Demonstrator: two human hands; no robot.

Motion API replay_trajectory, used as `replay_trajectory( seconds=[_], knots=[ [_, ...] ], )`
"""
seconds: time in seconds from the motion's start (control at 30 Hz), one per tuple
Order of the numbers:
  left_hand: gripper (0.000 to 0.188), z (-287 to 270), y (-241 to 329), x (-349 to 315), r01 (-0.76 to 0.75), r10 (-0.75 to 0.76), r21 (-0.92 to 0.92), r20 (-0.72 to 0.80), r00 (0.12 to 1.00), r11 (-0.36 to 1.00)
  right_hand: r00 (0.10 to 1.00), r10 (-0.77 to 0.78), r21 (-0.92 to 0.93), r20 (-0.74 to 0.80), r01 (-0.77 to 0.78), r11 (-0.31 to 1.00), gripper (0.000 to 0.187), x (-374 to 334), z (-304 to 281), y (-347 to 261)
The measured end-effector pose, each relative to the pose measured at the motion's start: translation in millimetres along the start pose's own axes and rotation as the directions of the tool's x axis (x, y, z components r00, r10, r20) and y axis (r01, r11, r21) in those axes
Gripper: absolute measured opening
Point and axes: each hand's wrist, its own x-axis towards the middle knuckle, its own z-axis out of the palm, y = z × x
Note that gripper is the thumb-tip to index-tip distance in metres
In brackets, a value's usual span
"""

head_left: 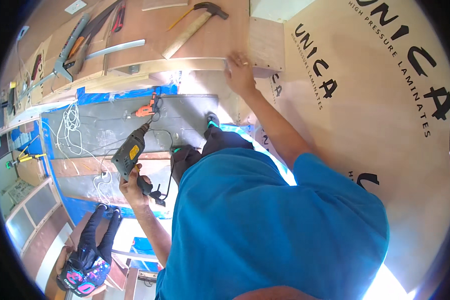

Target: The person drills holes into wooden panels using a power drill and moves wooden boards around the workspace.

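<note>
Your blue shirt [265,210] fills the foreground. Hammer [195,30] on bench [145,25] ahead; orange power tool [146,107] and white cables [71,122] on floor [102,112]. Your left hand [133,189] grips the grey drill [127,156], chuck forward; your right hand [241,75] reaches the bench edge, blurred, closure indeterminable.

Tan printed boarding [360,75] at two o'clock, brown wooden counter [145,30] at eleven, grey floor [177,112] at ten, edged by blue tape [120,93], pale framed panel [40,205] between eight and nine, bright glare [385,282] near four
</note>
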Motion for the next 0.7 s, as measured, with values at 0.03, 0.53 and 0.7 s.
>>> replay_trajectory(
  seconds=[0.03, 0.53, 0.7],
  knots=[
    [0.034, -7.5, -2.6, 1.9, -0.001, 0.001, 0.024, -0.001, 1.0, 1.0, 0.994, -0.1, 0.059, 0.048, 0.097, 0.994, 0.043, -5.2, 2.4, -7.9],
    [0.025, -184.5, -152.6, 39.7, 0.195, -0.54, -0.687, -0.33, 0.774, 0.7, 0.305, -0.145, 0.24, 0.941, -0.303, 0.922, 0.024, -211.1, 79.5, -9.3],
    [0.024, -229.3, -208.5, 44.9, 0.023, -0.629, -0.868, -0.342, 0.698, 0.497, 0.058, 0.161, -0.094, 0.985, -0.606, 0.79, 0.033, -207.2, 80.8, -66.7]
  ],
)
